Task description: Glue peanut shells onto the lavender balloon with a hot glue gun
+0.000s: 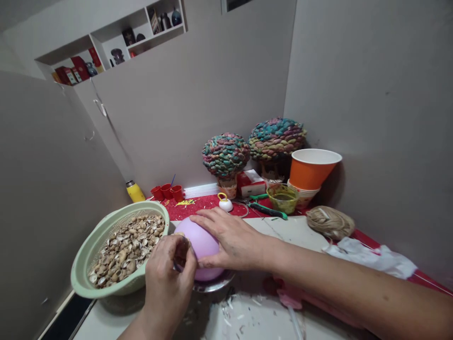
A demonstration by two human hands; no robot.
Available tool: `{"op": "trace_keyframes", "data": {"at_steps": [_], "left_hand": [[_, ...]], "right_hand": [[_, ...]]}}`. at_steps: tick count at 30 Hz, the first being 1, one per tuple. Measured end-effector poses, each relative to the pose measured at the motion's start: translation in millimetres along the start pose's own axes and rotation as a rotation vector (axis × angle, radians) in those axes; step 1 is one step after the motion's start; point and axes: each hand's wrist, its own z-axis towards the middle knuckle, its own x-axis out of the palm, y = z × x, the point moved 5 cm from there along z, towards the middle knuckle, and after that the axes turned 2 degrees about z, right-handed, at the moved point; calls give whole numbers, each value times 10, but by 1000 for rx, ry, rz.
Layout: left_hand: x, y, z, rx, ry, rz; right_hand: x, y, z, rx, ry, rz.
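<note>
A pink-purple balloon (200, 243) rests in a shiny metal bowl (214, 284) on the light table. My right hand (228, 236) lies over the balloon's upper right side, fingers and thumb spread round it and pressing on it. At the balloon's left side is my left hand (171, 264), its thumb and forefinger bent together; a small pale piece shows at the fingertips, too small to name. Just left of this hand stands a green colander (79, 274), holding many brown and white shell pieces (123, 250).
Behind are two colourful ball-topped trees (225, 155), red cups (166, 191), a yellow bottle (135, 192), pliers (269, 210), a green-yellow bowl (283, 200) and an orange bucket (313, 170). Twine (331, 222) and white cloth (377, 257) lie right, a pink tool (318, 304) under my right forearm.
</note>
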Motion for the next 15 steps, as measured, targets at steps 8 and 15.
{"op": "trace_keyframes", "data": {"at_steps": [8, 15], "left_hand": [[5, 54, -18, 13, 35, -37], [8, 71, -66, 152, 57, -68]], "right_hand": [[10, 1, -9, -27, -18, 3], [31, 5, -10, -58, -28, -17]]}}
